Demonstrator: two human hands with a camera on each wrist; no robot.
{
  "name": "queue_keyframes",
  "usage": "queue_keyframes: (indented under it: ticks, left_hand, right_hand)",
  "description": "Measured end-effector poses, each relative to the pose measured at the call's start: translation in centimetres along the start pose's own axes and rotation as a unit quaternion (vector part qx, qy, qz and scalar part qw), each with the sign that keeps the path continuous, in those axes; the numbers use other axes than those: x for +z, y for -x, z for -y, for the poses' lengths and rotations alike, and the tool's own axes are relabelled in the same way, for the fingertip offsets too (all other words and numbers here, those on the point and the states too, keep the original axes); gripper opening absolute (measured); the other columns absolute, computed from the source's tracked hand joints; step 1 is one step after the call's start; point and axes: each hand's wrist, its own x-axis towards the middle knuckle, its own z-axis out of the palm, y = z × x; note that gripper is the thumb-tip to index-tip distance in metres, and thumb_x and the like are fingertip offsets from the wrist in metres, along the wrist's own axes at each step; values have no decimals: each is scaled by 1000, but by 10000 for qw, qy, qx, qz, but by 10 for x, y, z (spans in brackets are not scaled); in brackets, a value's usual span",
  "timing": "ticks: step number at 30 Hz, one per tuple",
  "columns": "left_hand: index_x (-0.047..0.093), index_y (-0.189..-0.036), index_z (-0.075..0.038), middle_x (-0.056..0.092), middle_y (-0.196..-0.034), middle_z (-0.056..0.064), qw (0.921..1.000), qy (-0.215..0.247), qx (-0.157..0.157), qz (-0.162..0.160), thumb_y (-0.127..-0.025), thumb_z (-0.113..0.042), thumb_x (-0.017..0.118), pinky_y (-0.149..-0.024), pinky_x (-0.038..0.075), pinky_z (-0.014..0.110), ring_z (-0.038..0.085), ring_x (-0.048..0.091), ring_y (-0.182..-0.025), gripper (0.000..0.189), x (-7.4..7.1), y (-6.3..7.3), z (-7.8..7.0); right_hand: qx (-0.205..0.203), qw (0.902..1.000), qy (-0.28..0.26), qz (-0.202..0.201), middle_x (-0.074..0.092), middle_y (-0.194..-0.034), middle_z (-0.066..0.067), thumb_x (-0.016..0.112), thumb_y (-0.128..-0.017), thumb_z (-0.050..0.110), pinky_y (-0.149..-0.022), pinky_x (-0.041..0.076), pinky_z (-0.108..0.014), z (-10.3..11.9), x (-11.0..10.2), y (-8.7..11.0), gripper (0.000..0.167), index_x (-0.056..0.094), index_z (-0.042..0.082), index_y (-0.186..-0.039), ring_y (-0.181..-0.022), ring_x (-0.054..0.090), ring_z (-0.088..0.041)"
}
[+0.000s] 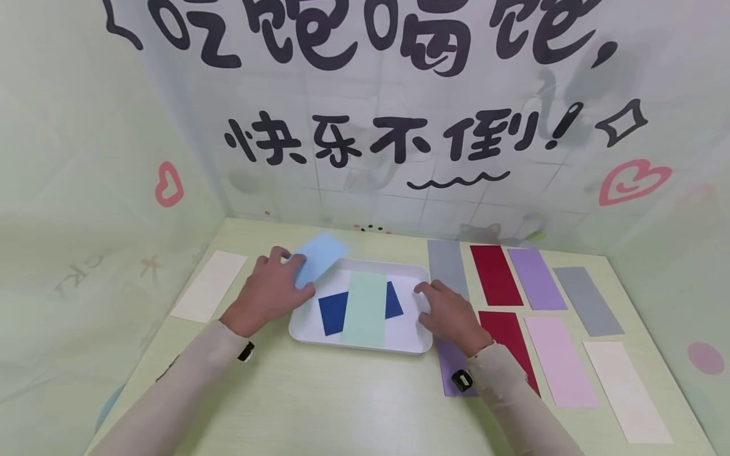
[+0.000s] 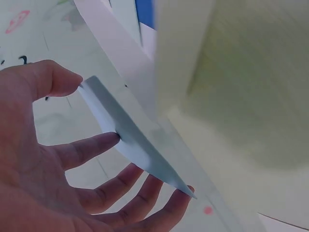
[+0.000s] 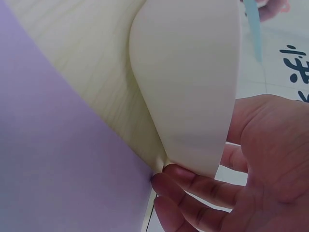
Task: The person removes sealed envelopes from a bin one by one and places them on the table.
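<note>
My left hand [image 1: 272, 288] pinches a light blue paper card [image 1: 319, 256] between thumb and fingers, raised and tilted over the far left corner of a white tray [image 1: 419, 339]. In the left wrist view the card [image 2: 130, 125] appears nearly edge-on, the fingertips along its lower side. On the tray's right side, my right hand [image 1: 453, 316] holds the rim; the right wrist view has its fingertips low against the tray's outer wall [image 3: 188, 87], the thumb hidden. A pale green strip [image 1: 365, 310] lies in the tray across a dark blue card [image 1: 332, 312], covering its middle.
Right of the tray lie red cards [image 1: 496, 275], purple cards [image 1: 537, 278], grey cards [image 1: 589, 301], a pink card [image 1: 561, 361] and a cream card [image 1: 627, 389]. Another cream card [image 1: 210, 286] is at the left. A printed curtain [image 1: 371, 202] hangs behind the table [image 1: 342, 405].
</note>
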Motion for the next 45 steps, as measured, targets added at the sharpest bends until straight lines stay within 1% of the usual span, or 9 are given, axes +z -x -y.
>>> queue_keyframes:
  ticks: [4, 9, 18, 21, 25, 28, 39, 42, 45]
  left_hand:
    - [61, -149, 1, 48, -145, 36, 9997, 85, -234, -58, -101, -39, 63, -76, 58, 67, 60, 54, -116, 63, -1, 6, 22]
    - [60, -146, 3, 48, -137, 39, 9984, 100, -556, -31, -100, -42, 64, -71, 55, 69, 61, 54, -106, 64, 2, 12, 43]
    - [58, -140, 11, 48, -118, 43, 9948, 48, -974, 286, -96, -43, 65, -71, 52, 67, 61, 54, -96, 70, 14, 18, 60]
    - [59, -127, 11, 47, -109, 41, 9944, -44, -1019, 280, -95, -41, 66, -67, 52, 64, 59, 53, -90, 61, 17, 19, 61]
    - [56, -119, 11, 45, -104, 39, 9926, -93, -1171, 308, -93, -37, 67, -65, 52, 63, 58, 51, -89, 56, 17, 21, 60]
    - [55, -121, 11, 44, -105, 39, 9909, -86, -1289, 369, -92, -36, 66, -65, 52, 63, 58, 50, -91, 56, 17, 22, 61]
    - [53, -129, 14, 44, -107, 40, 9895, -133, -1352, 495, -91, -35, 65, -65, 52, 64, 59, 49, -95, 62, 17, 21, 63]
    - [53, -134, 14, 44, -111, 42, 9900, -184, -1314, 477, -94, -34, 63, -67, 52, 66, 61, 50, -99, 63, 17, 19, 59]
    - [54, -137, 14, 45, -114, 45, 9930, -299, -1102, 314, -98, -32, 61, -69, 53, 69, 63, 51, -101, 61, 15, 15, 48]
  right_hand:
    - [-12, 10000, 28, -10, 66, -132, -15, 83, -95, 15, -89, 64, -49, 0, -1, 0, 53, 66, 11, -145, -106, 71, -31]
    - [-21, 10000, 49, -13, 66, -133, -15, 82, -95, 15, -89, 64, -50, 0, -1, 0, 53, 66, 12, -145, -106, 71, -31]
    - [-24, 10000, 42, 6, 66, -133, -16, 82, -95, 15, -90, 64, -51, 0, -1, 0, 53, 66, 11, -145, -107, 71, -32]
    - [-17, 10000, 38, 20, 66, -133, -16, 82, -95, 15, -90, 64, -51, 0, -1, 0, 53, 66, 11, -145, -107, 71, -32]
    - [0, 10000, 52, 37, 66, -133, -16, 83, -95, 15, -90, 64, -51, 0, -1, -1, 53, 66, 11, -145, -107, 71, -32]
    - [7, 10000, 55, 38, 66, -133, -16, 83, -95, 15, -89, 64, -51, 0, -1, -1, 53, 66, 11, -145, -106, 71, -32]
    - [47, 9999, 95, 5, 66, -132, -15, 83, -95, 15, -89, 64, -50, 0, 0, 0, 53, 66, 12, -145, -105, 70, -30]
    - [14, 10000, 69, -6, 66, -131, -16, 82, -94, 14, -88, 64, -51, 0, 0, 0, 53, 67, 11, -144, -102, 70, -30]
    - [-6, 10000, 42, -19, 66, -130, -16, 82, -94, 13, -88, 64, -51, 0, -1, 0, 52, 67, 10, -144, -101, 70, -30]
